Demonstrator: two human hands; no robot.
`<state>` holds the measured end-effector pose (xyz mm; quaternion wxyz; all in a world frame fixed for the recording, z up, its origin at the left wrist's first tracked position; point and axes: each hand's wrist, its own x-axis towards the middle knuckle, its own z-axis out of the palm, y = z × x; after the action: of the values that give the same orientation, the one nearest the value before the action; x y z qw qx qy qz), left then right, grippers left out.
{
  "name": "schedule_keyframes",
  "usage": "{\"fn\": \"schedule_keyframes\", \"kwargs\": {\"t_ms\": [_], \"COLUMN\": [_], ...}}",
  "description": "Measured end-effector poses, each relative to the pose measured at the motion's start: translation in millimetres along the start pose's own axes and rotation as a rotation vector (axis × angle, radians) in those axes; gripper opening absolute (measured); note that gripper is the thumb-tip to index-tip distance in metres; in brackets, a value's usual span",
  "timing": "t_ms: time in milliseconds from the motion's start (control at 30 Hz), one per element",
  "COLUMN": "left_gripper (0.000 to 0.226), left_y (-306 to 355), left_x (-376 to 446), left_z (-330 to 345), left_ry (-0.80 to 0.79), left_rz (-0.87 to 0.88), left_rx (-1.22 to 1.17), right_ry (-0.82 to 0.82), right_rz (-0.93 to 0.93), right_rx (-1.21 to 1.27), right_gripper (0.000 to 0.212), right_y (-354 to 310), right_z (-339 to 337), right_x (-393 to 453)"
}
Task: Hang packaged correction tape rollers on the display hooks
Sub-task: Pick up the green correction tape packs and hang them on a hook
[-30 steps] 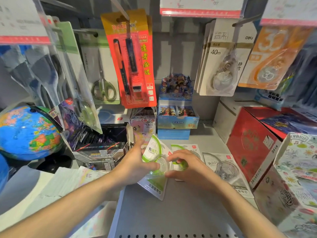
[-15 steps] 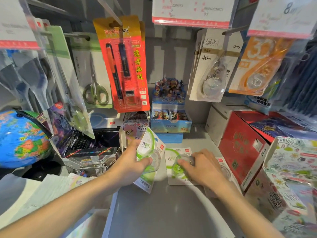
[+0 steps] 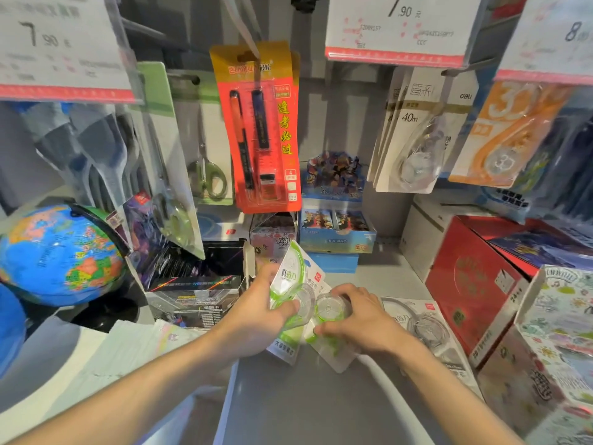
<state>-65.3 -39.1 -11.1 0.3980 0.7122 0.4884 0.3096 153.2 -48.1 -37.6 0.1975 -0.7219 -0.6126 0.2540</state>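
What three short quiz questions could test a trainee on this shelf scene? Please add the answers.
1. True or false: the left hand holds a green correction tape pack tilted up off the shelf.
2. What does the right hand grip? A) the scissors pack B) a second green pack C) the globe
3. What colour is the box right of the clear-roller pack lying on the shelf?

Key: 1 true; 2 B; 3 red.
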Motion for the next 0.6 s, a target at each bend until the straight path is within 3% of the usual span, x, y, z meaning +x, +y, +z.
{"fn": "schedule_keyframes", "kwargs": {"t_ms": [233, 300, 400, 600], "left_gripper": [0.042, 0.041, 0.04, 0.041], "left_y": [2, 2, 4, 11], "left_x": [-3, -3, -2, -3], "left_z": [-3, -4, -6, -10], "left_ry": [0.033, 0.031, 0.046, 0.021], "left_rz": [0.036, 0.042, 0.03, 0.083], "left_rx": [-0.055, -0.084, -0.15, -0.248], "right_ry": [-0.018, -0.002, 0.058, 0.29], "right_rz": [0.009, 0.023, 0.058, 0.084], "right_rx": [0.262, 0.309, 0.41, 0.654], "right_gripper": [0.077, 0.068, 0.047, 0.049], "right_y": [-1, -1, 4, 14], "right_z": [-11, -20, -31, -48], "right_x": [-7, -10, -20, -54]}}
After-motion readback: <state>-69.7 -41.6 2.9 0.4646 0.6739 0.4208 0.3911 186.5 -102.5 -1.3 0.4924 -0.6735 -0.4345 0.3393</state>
